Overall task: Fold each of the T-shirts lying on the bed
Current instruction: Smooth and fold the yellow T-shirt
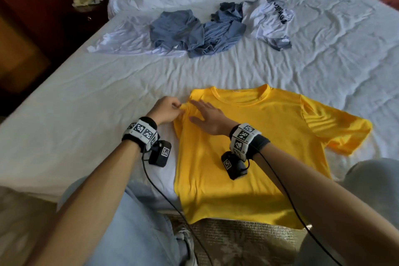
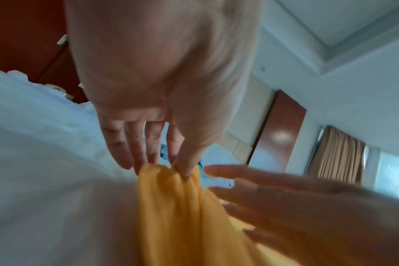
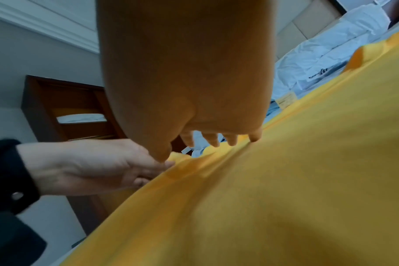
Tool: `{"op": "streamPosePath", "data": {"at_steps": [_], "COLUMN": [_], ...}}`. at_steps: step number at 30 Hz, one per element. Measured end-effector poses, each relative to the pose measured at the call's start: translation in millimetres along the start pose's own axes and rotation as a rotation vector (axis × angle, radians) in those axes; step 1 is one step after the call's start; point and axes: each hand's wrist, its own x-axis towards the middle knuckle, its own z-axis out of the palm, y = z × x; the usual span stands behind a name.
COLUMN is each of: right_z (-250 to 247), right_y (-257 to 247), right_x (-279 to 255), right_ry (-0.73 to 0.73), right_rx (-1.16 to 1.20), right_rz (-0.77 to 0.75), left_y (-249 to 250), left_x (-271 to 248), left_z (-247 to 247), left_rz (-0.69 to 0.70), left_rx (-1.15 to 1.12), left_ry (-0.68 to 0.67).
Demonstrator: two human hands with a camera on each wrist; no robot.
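The yellow shirt lies face up at the near edge of the bed, its hem hanging over the side. Its left sleeve is already tucked in; the right sleeve is spread out flat. Your left hand pinches a small bunch of cloth at the left shoulder between thumb and fingertips. Your right hand lies flat on the chest just beside it, fingers straight and slightly spread.

Keep that flat hand pressing as an anchor while you draw the pinched edge taut, so the fold line runs straight from shoulder to hem. Pull gently: this thin cloth looks likely to bunch and drag the collar askew. Smooth the crease before moving on. The other shirts wait in a heap further up the bed.
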Motion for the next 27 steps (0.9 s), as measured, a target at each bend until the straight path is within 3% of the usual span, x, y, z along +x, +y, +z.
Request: {"op": "streamPosePath", "data": {"at_steps": [4, 6, 11, 14, 18, 23, 27], "right_z": [10.2, 14.2, 24.0, 24.4, 25.8, 42.5, 39.3], "right_y": [-7.7, -11.0, -15.5, -28.0, -50.6, -49.6, -51.5], "right_x": [7.8, 7.5, 11.9, 15.7, 22.7, 32.9, 34.9], "right_ry": [0.065, 0.042, -0.060, -0.107, -0.061, -0.164, -0.169], "right_rx": [0.077, 0.061, -0.188, -0.278, -0.253, -0.343, -0.320], "right_rz": [0.132, 0.161, 0.208, 0.274, 0.257, 0.264, 0.284], "left_y": [4.4, -1.1, -42.4, -59.6, -68.3, -80.6, -83.2], "left_x": [6.6, 7.2, -4.4, -10.1, -15.9, -14.8, -19.5], "left_z": [-21.9, -35.7, -59.9, -65.9, -63.7, -47.0, -42.9], "left_rz": [-0.014, -0.049, -0.136, -0.207, -0.274, -0.306, -0.327], "left_rx": [-0.330, -0.390, -0.127, -0.130, -0.060, 0.150, 0.311], "left_ry": [0.198, 0.303, 0.437, 0.465, 0.314, -0.003, -0.034]}}
